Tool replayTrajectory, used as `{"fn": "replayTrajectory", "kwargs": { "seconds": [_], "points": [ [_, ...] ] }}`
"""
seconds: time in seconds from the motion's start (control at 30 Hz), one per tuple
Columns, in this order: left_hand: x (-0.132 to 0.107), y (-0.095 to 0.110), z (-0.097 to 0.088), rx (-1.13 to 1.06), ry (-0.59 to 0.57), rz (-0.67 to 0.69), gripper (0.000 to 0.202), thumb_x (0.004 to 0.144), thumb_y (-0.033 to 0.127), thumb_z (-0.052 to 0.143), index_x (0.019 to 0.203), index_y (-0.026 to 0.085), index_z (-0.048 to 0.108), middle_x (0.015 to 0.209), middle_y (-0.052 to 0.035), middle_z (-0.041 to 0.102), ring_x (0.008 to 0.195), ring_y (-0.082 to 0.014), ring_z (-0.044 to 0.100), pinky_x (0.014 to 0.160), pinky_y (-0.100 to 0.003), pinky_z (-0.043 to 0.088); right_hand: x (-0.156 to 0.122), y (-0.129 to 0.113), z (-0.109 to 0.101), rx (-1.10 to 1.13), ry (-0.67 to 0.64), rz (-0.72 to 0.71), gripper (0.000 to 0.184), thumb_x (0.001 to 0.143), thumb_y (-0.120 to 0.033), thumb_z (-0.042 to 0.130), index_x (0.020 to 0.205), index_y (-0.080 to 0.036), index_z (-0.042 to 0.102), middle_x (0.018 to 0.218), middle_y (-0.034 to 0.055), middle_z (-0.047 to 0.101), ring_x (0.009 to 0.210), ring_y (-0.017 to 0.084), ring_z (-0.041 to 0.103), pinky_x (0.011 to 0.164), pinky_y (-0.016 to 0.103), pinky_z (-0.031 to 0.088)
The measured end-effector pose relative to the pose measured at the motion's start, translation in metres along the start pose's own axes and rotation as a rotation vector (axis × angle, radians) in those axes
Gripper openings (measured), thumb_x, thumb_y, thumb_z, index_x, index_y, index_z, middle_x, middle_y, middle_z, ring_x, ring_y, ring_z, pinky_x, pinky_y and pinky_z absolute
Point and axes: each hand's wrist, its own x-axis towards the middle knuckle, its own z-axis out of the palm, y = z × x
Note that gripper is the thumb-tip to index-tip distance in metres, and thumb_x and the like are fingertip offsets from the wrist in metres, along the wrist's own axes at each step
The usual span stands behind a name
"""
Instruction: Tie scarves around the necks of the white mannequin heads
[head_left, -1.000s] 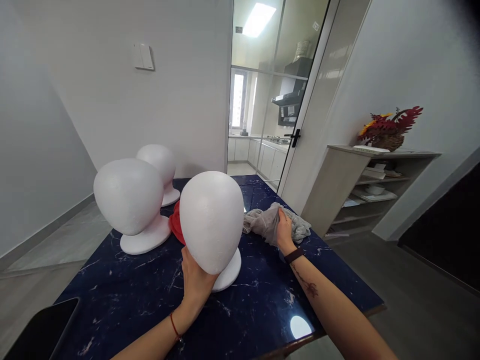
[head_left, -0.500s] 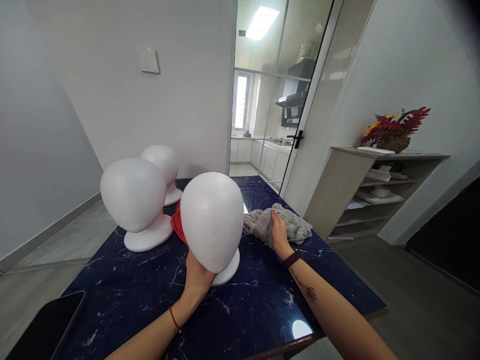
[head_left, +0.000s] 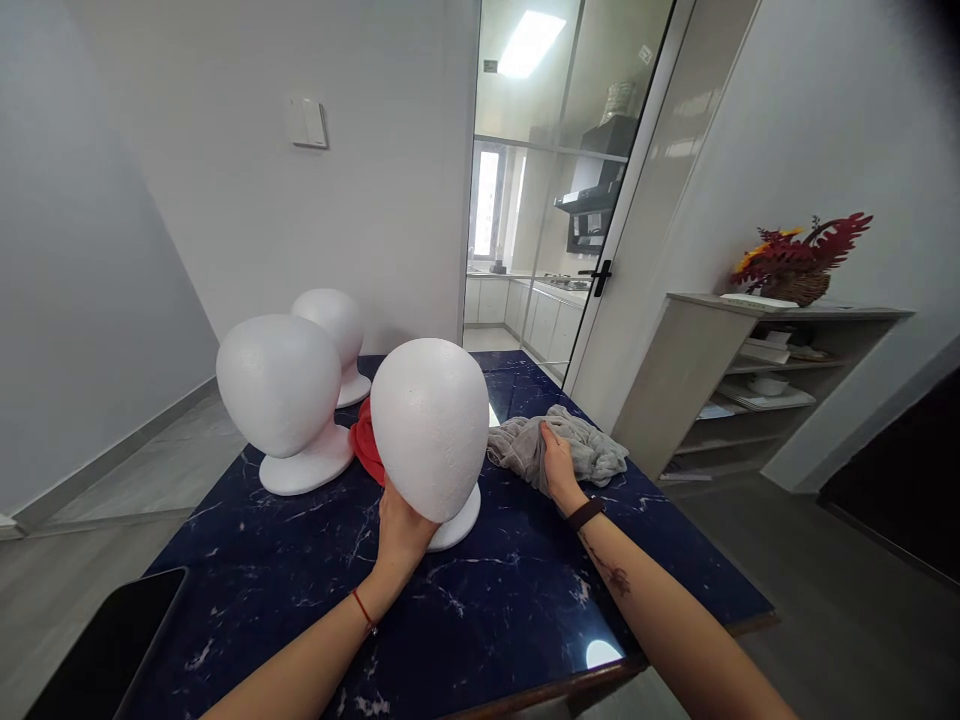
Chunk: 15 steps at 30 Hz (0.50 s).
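Note:
A white foam mannequin head [head_left: 430, 425] stands upright on its round base at the middle of the dark blue marbled table [head_left: 480, 630]. My left hand [head_left: 405, 525] is closed around its neck, the fingers mostly hidden behind the foam. To the right, my right hand [head_left: 559, 462] grips a bunched grey cloth [head_left: 589, 450] lying on the table, thumb on top. Red cloth [head_left: 367, 445] shows partly behind the head in my left hand. Two more foam heads, a nearer one [head_left: 279, 388] and a farther one [head_left: 334, 325], stand at the left.
A black phone [head_left: 112, 640] is at the lower left. Beyond the table are a wall and a glass door [head_left: 547, 200] onto a kitchen. Right of the table stands a low shelf [head_left: 705, 370] with a basket of red leaves [head_left: 802, 265] on top.
The whole view has shifted slightly, with the things on the left appearing a little farther right. Both hands keep their holds on the foam head and the grey cloth.

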Motion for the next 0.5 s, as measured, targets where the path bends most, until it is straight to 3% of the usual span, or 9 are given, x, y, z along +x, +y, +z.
{"fn": "replayTrajectory", "kwargs": {
  "seconds": [0.1,0.27,0.33,0.4,0.5],
  "points": [
    [0.000,-0.004,0.000,0.023,-0.021,0.039,0.078,0.056,0.039,0.076,0.124,0.015,0.046,0.131,-0.0169,0.051,0.120,-0.0318,0.048,0.097,-0.045,0.041,-0.001,0.003,-0.001,-0.017,-0.044,0.010,0.045,0.071,-0.059,0.055,0.071,-0.015,0.061,0.072,0.0038,0.062,0.071,0.018,0.052,0.069,0.029,0.042],
    [0.002,-0.006,0.003,0.082,-0.036,0.049,0.084,0.056,0.043,0.076,0.127,0.014,0.042,0.130,-0.0179,0.051,0.123,-0.0327,0.045,0.101,-0.047,0.036,-0.001,-0.003,-0.002,-0.251,-0.058,-0.169,0.042,0.077,-0.055,0.051,0.066,-0.014,0.059,0.062,0.0008,0.056,0.063,0.015,0.046,0.065,0.029,0.040],
    [0.004,-0.003,0.001,0.126,-0.052,0.025,0.088,0.055,0.045,0.076,0.130,0.016,0.040,0.132,-0.0179,0.049,0.127,-0.0347,0.040,0.106,-0.053,0.027,-0.004,-0.016,-0.005,-0.356,0.004,-0.307,0.038,0.080,-0.050,0.049,0.072,-0.014,0.061,0.066,0.0019,0.057,0.067,0.017,0.048,0.070,0.031,0.041],
    [0.003,0.001,-0.006,0.142,-0.071,-0.034,0.092,0.054,0.046,0.076,0.132,0.019,0.036,0.135,-0.0170,0.045,0.129,-0.0373,0.036,0.108,-0.060,0.017,-0.017,-0.035,-0.012,-0.452,0.120,-0.526,0.035,0.084,-0.044,0.045,0.085,-0.015,0.063,0.083,0.0066,0.062,0.081,0.020,0.053,0.080,0.036,0.042],
    [-0.015,0.009,-0.029,0.089,-0.034,-0.156,0.101,0.048,0.046,0.078,0.134,0.018,0.033,0.137,-0.0186,0.041,0.130,-0.0407,0.032,0.106,-0.063,0.019,-0.066,-0.061,-0.034,-0.450,0.264,-0.760,0.026,0.086,-0.034,0.045,0.099,-0.019,0.062,0.107,0.0106,0.058,0.101,0.024,0.053,0.091,0.042,0.040]
  ]
}}
